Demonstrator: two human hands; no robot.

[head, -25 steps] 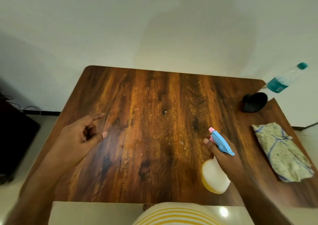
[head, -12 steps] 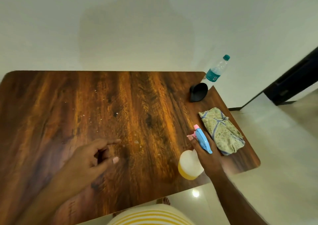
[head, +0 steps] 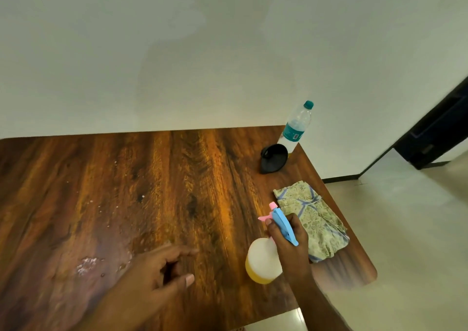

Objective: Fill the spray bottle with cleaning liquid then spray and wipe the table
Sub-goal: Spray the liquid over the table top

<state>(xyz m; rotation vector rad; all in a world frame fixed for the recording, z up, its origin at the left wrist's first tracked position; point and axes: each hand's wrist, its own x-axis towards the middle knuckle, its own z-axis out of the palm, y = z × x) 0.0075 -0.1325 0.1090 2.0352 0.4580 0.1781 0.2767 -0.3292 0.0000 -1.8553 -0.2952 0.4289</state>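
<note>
My right hand (head: 288, 247) grips the neck of the spray bottle (head: 263, 261), a white bottle with yellow liquid at its base and a blue and pink head, held near the table's front right. The nozzle points left. My left hand (head: 162, 272) hovers over the wooden table (head: 126, 191) with fingers loosely curled, holding nothing. A folded patterned cloth (head: 312, 219) lies just right of the spray bottle. Wet droplets (head: 87, 264) glisten on the wood at the left.
A black funnel (head: 274, 158) lies at the table's far right corner, with a clear plastic bottle with a teal cap (head: 296, 128) behind it. The table's right edge drops to pale floor. A dark doorway (head: 440, 133) is at the far right.
The view has swung to the right, so the table's right edge and the floor show. My right hand still holds the spray bottle, now close beside the cloth. My left hand stays open above the wood.
</note>
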